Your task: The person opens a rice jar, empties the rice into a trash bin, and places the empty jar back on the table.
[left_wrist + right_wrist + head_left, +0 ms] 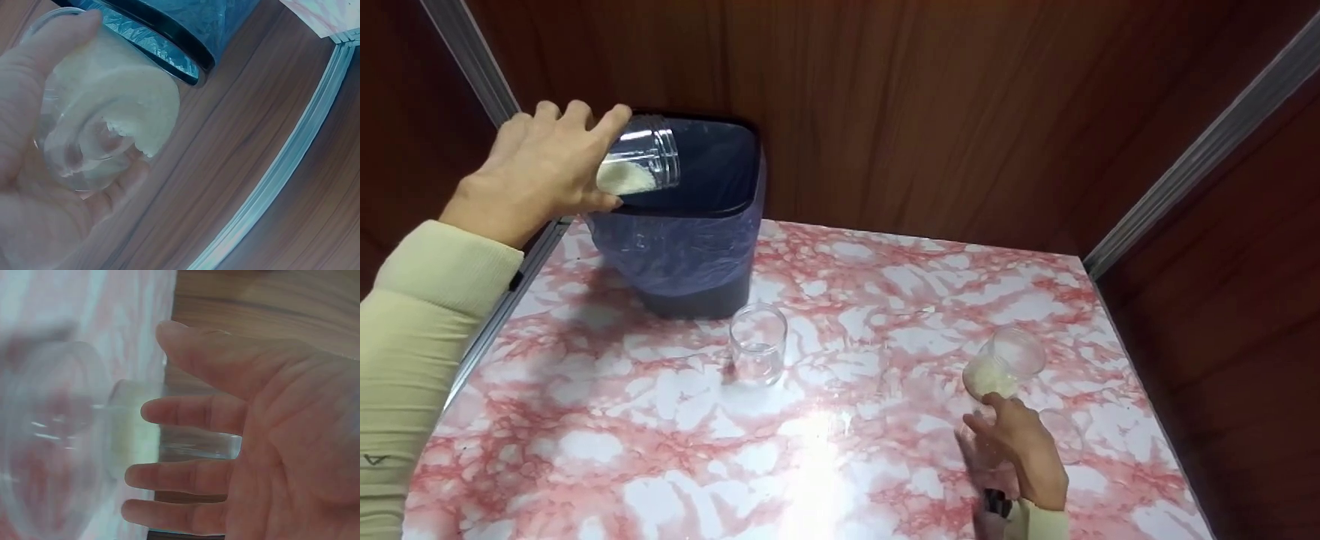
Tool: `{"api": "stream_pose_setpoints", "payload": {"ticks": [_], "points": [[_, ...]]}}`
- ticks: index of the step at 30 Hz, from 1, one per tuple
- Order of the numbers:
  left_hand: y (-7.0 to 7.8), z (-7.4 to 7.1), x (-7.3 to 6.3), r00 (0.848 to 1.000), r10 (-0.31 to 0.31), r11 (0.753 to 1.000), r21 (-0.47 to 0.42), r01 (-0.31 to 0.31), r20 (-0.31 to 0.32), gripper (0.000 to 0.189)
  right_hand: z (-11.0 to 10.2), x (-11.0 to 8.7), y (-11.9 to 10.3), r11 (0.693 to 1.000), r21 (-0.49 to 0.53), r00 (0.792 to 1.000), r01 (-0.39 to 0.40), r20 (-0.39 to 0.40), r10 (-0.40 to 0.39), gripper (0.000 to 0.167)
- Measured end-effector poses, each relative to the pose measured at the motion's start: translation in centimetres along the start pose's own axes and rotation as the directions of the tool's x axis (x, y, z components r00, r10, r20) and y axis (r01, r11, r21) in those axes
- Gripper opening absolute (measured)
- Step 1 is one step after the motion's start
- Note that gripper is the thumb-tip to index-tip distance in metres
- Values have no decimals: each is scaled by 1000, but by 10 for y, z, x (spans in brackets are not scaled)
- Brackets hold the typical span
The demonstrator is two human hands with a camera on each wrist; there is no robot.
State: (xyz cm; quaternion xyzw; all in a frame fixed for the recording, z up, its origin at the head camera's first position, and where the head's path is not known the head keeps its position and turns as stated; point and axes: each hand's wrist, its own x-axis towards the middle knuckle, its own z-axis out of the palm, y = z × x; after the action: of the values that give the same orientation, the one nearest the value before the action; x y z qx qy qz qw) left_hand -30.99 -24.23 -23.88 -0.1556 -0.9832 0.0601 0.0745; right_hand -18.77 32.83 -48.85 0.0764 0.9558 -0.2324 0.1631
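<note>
My left hand (536,161) grips a clear jar (649,146), tipped sideways over the bin's mouth at the back left. Off-white fine grains (143,101) lie along the jar's lower side, as the left wrist view also shows. On the right of the table, my right hand (1024,442) has its fingers spread and holds nothing. Just beyond its fingertips stands a second clear jar (1024,346) with pale grains (986,377) in its bottom. Another clear jar (53,439), without visible contents, is close to the right hand and shows only faintly in the head view.
The dark bin (697,304) with a bluish liner (682,251) stands against the wooden back wall (930,112). In front of it is a clear glass jar (757,345), upright. Wood panels with metal edge strips (1207,139) border the red-and-white marbled tabletop (885,450).
</note>
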Motion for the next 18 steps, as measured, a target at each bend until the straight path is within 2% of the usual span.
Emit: {"api": "stream_pose_setpoints", "payload": {"ticks": [3,10,18], "points": [[2,-1,1,1000,18,1000,24,-18,-24,95,-6,-4,-3,999,7,999,32,9,-32,57],[4,0,1,999,34,997,64,-32,-28,95,-17,-10,-12,979,-69,981,190,-28,-192,56],[7,-3,3,999,40,996,85,-37,-35,94,-24,-14,-15,972,-62,972,226,-53,-229,54]]}}
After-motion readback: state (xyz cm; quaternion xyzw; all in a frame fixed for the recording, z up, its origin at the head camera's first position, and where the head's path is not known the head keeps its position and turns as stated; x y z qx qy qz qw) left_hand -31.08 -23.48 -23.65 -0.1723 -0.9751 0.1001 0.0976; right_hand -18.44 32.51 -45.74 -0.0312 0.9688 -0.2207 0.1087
